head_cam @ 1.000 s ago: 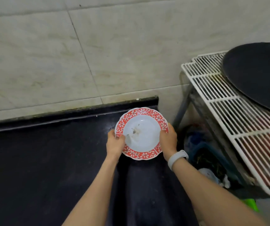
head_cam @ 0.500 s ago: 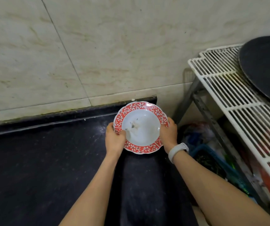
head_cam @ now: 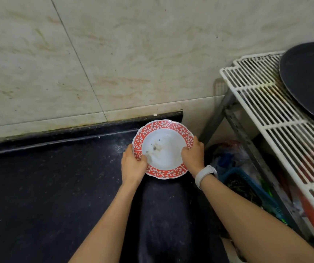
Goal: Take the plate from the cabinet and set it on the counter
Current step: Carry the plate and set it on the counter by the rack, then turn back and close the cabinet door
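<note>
Red-rimmed plate (head_cam: 163,149) pinched at both sides: my left hand (head_cam: 133,165) and right hand (head_cam: 193,155) each in a closed grip on its edge, arms extended forward. Plate at the black table (head_cam: 48,186)'s far right corner, below the tiled wall (head_cam: 133,54). White wire rack (head_cam: 270,114) to my right, dark pan (head_cam: 311,80) on top.

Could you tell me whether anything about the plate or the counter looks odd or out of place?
Yes: the plate, held by the left hand and right hand, has dark specks and a smear in its white centre.
</note>
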`<action>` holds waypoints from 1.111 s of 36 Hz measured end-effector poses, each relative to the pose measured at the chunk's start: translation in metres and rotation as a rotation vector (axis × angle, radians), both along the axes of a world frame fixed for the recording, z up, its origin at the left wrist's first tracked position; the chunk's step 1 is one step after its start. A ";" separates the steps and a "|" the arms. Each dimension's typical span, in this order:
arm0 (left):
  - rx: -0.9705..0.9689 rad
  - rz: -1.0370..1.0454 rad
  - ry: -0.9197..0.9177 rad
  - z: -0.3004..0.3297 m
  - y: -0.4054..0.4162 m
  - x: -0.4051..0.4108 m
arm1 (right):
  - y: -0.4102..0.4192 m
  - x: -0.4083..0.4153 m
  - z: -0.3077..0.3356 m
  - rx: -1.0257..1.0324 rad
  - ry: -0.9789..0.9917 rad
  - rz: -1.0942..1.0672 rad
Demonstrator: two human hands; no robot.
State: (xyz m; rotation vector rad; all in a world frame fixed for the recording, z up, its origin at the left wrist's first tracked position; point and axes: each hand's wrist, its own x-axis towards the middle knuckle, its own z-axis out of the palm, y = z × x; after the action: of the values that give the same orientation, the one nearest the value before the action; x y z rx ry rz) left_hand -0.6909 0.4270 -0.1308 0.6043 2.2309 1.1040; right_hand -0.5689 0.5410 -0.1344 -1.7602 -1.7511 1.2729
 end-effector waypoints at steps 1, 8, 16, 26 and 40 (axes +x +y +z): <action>-0.026 -0.024 0.026 -0.001 -0.001 0.000 | -0.001 0.000 0.000 0.005 -0.033 0.020; -0.152 -0.095 0.154 0.011 -0.018 -0.003 | -0.024 0.009 0.015 0.184 -0.146 0.116; -0.101 0.049 0.256 0.036 -0.093 0.023 | -0.103 0.019 0.044 0.302 0.045 0.253; -0.200 0.386 0.294 0.033 -0.291 0.085 | -0.264 0.040 0.038 0.071 0.135 0.889; -0.268 0.868 0.235 0.035 -0.579 0.150 | -0.525 0.031 0.031 0.037 0.016 1.559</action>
State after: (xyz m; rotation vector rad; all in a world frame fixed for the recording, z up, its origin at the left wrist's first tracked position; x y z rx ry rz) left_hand -0.5407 -0.1520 -0.0954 -0.4269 2.8741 1.1022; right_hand -0.5379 0.0165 -0.1033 -0.0040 -3.1341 1.5509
